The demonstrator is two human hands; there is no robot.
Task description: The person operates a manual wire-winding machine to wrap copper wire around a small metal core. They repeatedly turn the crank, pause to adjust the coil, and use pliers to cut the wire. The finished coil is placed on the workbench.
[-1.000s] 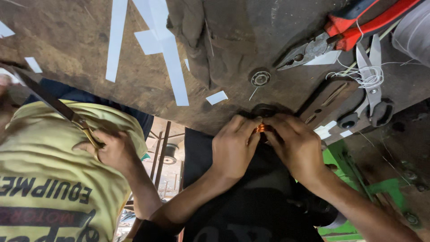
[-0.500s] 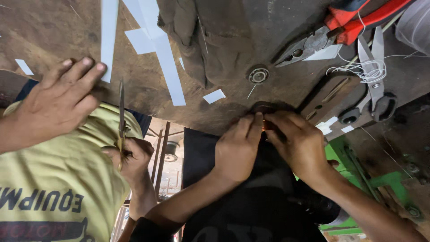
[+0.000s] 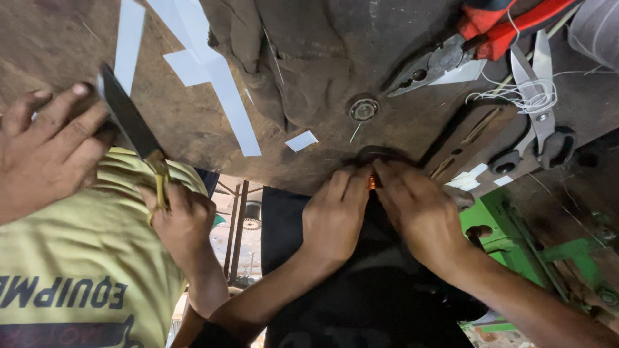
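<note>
Fingertips of both of the person's hands meet at the centre of the frame, at the near edge of a worn brown workbench [image 3: 193,129]. The left hand [image 3: 335,216] and right hand [image 3: 419,216] press together on a small orange part [image 3: 371,182], which shows only as a sliver between the left fingers [image 3: 351,183] and the right fingers [image 3: 393,180]; both sets are closed tight around it. Just above the fingertips a dark round piece [image 3: 380,154] lies on the bench edge, touching or nearly touching them; what it is cannot be told.

At the left of the frame a co-worker in a yellow shirt [image 3: 84,270] grips a knife [image 3: 132,125] by its yellowish handle, the dark blade slanting toward the upper left, while that person's other hand [image 3: 45,148] lies spread on the bench beside the blade.

White paper strips [image 3: 213,71] lie in the upper left and a small white scrap [image 3: 301,141] nearer the centre. A crumpled dark cloth [image 3: 284,58] sits at the top centre, with a small round bearing [image 3: 363,109] just below it. In the upper right lie red-handled pliers [image 3: 451,58], scissors [image 3: 538,109] with white thread tangled about them, and a slotted wooden block [image 3: 464,145]. A green metal frame [image 3: 516,238] stands at the lower right.
</note>
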